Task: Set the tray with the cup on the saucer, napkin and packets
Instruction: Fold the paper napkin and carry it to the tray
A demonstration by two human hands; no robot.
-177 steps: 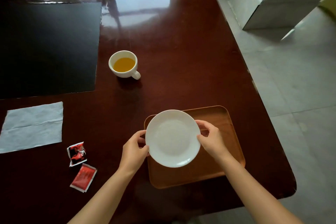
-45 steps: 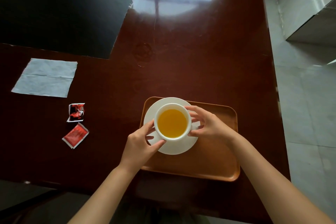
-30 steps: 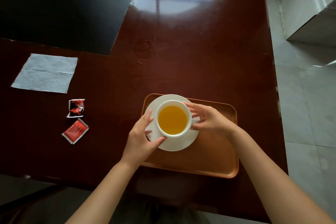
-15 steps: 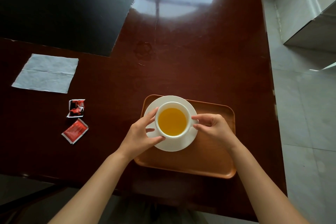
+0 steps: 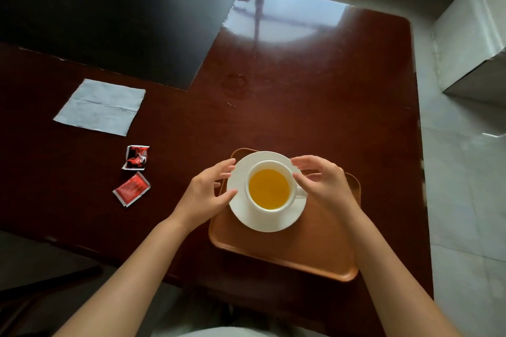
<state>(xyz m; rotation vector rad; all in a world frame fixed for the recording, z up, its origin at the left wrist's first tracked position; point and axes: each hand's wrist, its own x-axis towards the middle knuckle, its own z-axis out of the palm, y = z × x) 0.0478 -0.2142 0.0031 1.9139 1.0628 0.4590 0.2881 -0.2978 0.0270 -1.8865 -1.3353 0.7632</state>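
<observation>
A: Where does your cup (image 5: 269, 189) sit?

B: On the saucer (image 5: 267, 220), on the far-left part of the tray (image 5: 301, 252). Both hands flank it. Your left hand (image 5: 204, 194) is spread with fingers loose, tips at the saucer's left rim, gripping nothing. Your right hand (image 5: 325, 185) is cupped open over the handle side, fingers arched above the rim; I can't tell if they touch the cup.

A: How will it handle if you shift it?

B: Likely ceramic: stiff, breakable, smooth enough to slide on the saucer. It is filled close to the brim with yellow liquid, so any tilt would probably spill. Move it by the saucer rim with both hands, level, not by the cup alone.

A: What is left?

B: The napkin (image 5: 100, 107) lies flat on the table (image 5: 315, 104), well to the far left of your left hand. Soft and light; pinch a corner or edge, since a flat sheet is hard to lift from the middle. The two red packets (image 5: 132, 189) lie just left of that hand, the further one crumpled or torn. Light, thin, slick wrappers by the look: pinch an edge with fingertips

A: Room on the tray?

B: Bare space shows below your right hand, nearer you
</observation>
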